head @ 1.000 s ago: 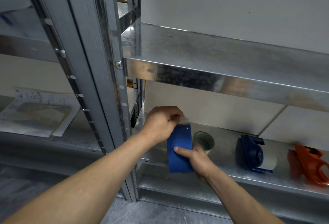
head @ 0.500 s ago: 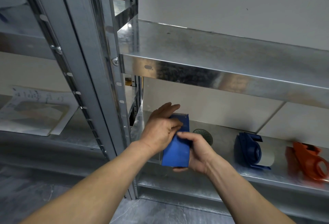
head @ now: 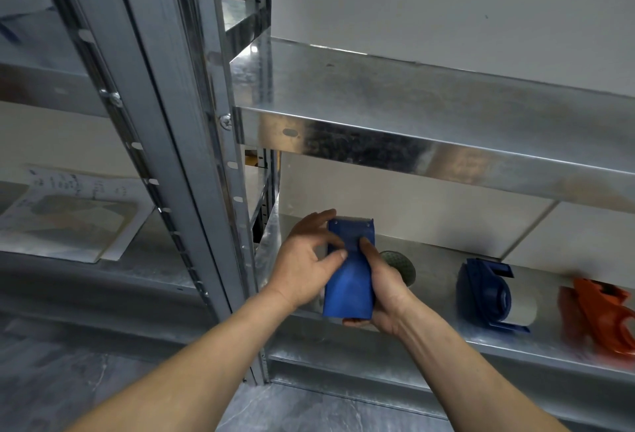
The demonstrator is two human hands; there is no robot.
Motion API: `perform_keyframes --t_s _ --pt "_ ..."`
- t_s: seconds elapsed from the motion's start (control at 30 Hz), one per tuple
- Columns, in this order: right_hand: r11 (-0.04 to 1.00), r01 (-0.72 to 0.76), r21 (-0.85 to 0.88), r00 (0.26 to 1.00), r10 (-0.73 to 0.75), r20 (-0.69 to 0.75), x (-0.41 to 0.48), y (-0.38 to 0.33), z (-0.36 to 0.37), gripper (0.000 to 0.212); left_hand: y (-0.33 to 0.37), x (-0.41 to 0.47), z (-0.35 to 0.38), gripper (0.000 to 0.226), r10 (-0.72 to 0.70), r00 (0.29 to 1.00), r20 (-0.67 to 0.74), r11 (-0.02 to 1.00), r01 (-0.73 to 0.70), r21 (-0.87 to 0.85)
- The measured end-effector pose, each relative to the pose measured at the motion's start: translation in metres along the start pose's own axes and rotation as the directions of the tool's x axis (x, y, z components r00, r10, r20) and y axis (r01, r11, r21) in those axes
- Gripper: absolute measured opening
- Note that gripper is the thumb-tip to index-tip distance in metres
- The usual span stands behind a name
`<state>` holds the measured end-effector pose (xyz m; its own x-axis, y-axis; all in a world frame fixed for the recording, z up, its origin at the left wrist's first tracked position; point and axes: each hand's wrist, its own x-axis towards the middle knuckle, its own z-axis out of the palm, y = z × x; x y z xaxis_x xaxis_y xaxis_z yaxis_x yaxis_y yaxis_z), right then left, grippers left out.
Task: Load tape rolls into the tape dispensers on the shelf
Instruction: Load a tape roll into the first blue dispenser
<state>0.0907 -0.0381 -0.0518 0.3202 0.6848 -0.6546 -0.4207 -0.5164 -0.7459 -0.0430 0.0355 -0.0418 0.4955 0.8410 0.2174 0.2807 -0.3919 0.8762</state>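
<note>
Galvanised shelf (head: 433,270) | person is holding blue tape dispenser (head: 348,287) just in front of shelf, left hand (head: 302,266) pinching its side, right hand (head: 385,294) cupping its base | tape roll (head: 400,265) is lying on shelf behind | dispenser looking light, rigid; grip body, avoiding toothed blade (head: 354,219)

Soft, even indoor light, moderately bright. Glare streaks the front lip of the upper shelf (head: 429,153) toward 3 o'clock, with dim shadow beneath. The orange dispenser (head: 598,314) at 4 o'clock is blur-smeared. Wide-angle distortion bows the upright (head: 171,122) at 9 o'clock.
</note>
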Motion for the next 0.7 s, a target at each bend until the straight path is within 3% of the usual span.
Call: perform_keyframes --t_s 0.1,0.17,0.3,0.4,0.47,0.53,0.63,0.7 --pt "0.999 -0.044 -0.024 0.999 0.044 0.003 -0.002 -0.002 -0.004 0.068 0.009 0.001 0.0 0.038 -0.262 0.954 -0.149 0.934 0.212 -0.287" --pt "0.998 -0.059 -0.001 0.998 0.059 0.016 -0.004 -0.003 -0.006 0.069 0.008 0.003 0.0 0.032 -0.385 0.914 -0.125 0.867 0.312 -0.388" --pt "0.988 -0.096 0.12 0.991 0.083 0.106 -0.006 -0.007 -0.011 0.077 0.0 0.0 -0.001 0.049 -0.616 0.765 0.189 0.711 0.643 -0.285" --pt "0.966 -0.096 0.241 0.978 0.047 0.202 -0.007 -0.011 -0.015 0.078 -0.003 -0.005 -0.001 0.039 -0.625 0.656 0.423 0.521 0.754 -0.399" --pt "0.949 -0.109 0.295 0.969 0.036 0.243 -0.004 -0.014 -0.016 0.08 -0.004 -0.004 0.0 0.036 -0.591 0.655 0.471 0.424 0.749 -0.509" --pt "0.95 -0.115 0.29 0.973 0.049 0.224 0.003 -0.016 -0.015 0.081 -0.004 -0.002 -0.001 0.035 -0.584 0.686 0.435 0.402 0.709 -0.579" --pt "0.927 -0.148 0.344 0.982 0.096 0.164 0.011 -0.025 -0.008 0.072 -0.004 0.0 -0.002 0.032 -0.595 0.729 0.339 0.439 0.648 -0.623" --pt "0.953 -0.047 0.298 0.998 0.034 0.047 0.013 -0.03 -0.003 0.055 -0.002 -0.001 -0.004 0.021 -0.599 0.752 0.276 0.49 0.616 -0.616"
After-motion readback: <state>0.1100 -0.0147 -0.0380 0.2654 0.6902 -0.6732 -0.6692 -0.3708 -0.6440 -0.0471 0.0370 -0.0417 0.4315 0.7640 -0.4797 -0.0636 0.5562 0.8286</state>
